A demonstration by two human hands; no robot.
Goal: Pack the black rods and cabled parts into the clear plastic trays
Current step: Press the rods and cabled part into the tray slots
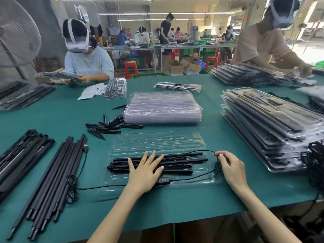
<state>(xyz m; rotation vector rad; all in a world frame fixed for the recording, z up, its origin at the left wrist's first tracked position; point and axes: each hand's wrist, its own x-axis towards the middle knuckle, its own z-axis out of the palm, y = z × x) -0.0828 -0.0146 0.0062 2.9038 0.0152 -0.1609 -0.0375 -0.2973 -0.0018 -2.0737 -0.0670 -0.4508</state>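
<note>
My two forearms come up from the bottom edge, bare from elbow to wrist, with no sleeve reaching into view. My left hand (144, 170) wears no glove, ring or band, and its nails are short, with pale tips. My right hand (231, 168) is just as bare, ungloved and unadorned, its nails trimmed the same way. My wrists are slim, my fingers long.
</note>
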